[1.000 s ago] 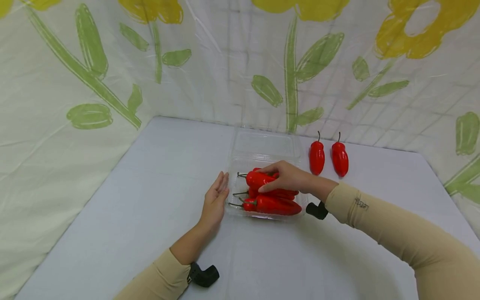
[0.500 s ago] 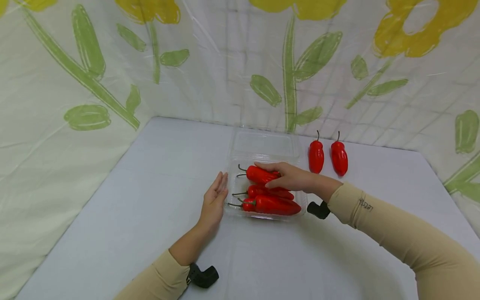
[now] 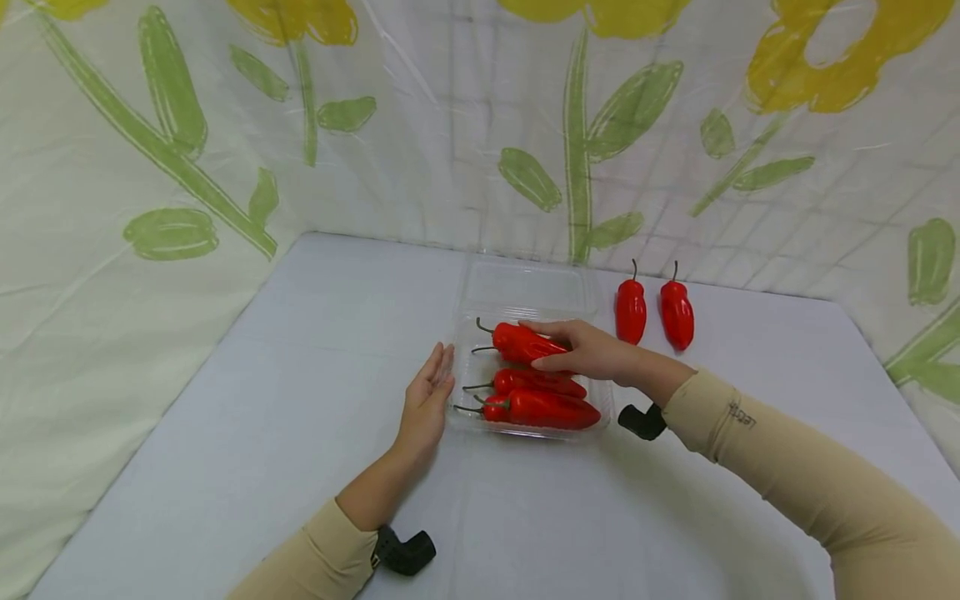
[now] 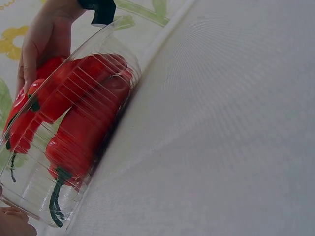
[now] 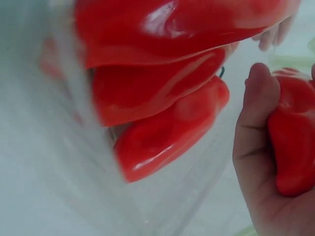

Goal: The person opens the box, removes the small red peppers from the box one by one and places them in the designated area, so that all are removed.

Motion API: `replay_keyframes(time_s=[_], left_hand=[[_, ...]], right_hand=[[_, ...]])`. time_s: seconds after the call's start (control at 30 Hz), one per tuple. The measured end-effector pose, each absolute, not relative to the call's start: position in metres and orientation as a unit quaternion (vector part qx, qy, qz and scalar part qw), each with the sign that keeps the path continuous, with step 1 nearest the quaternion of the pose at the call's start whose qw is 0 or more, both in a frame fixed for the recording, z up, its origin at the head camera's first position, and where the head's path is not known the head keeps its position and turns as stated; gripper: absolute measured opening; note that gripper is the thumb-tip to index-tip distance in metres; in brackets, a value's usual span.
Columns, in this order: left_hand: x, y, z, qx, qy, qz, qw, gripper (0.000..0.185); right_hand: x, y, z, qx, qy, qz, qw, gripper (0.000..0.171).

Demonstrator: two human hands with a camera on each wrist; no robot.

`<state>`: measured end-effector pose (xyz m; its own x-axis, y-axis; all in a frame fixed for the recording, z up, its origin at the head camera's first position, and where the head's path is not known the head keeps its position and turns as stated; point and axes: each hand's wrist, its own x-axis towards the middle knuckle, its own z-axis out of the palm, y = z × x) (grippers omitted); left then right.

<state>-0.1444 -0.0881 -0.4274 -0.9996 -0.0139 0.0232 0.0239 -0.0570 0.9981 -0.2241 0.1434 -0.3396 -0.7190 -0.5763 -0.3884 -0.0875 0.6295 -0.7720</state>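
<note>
A clear plastic clamshell box (image 3: 467, 375) lies with its lid folded back, and several red chili peppers (image 3: 551, 410) with green stems rest in its base. My right hand (image 3: 592, 350) grips one red pepper (image 3: 517, 337) over the rear part of the base. The right wrist view shows the thumb bent along this pepper (image 5: 295, 132). Along the box's left wall stands my left hand (image 3: 424, 408), its fingers fairly straight and touching the side. Part of that hand (image 4: 17, 223) shows at the lower left corner of the left wrist view.
Two more red peppers, a left one (image 3: 631, 310) and a right one (image 3: 677, 315), lie on the white table (image 3: 300, 375) to the right of the lid (image 3: 528, 287). A flower-printed curtain (image 3: 420, 125) hangs behind the table edge.
My right hand has shifted slightly back and right with the pepper, which has moved away from the front peppers toward the rear of the box. The left hand stays nearly still.
</note>
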Motion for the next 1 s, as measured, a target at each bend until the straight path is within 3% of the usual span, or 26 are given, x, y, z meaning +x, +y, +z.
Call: replay_keyframes(time_s=[0.27,1.0], left_hand=[[-0.145,-0.088,-0.43,-0.005,-0.684,-0.73,0.015,0.054],[-0.145,-0.087,-0.43,0.001,-0.686,-0.728,0.017,0.054]], right_hand=[[-0.224,0.154,-0.343,-0.179,0.836,-0.419,0.305,0.061],[-0.204,0.187,-0.339,-0.101,0.846,-0.497,0.166,0.055]])
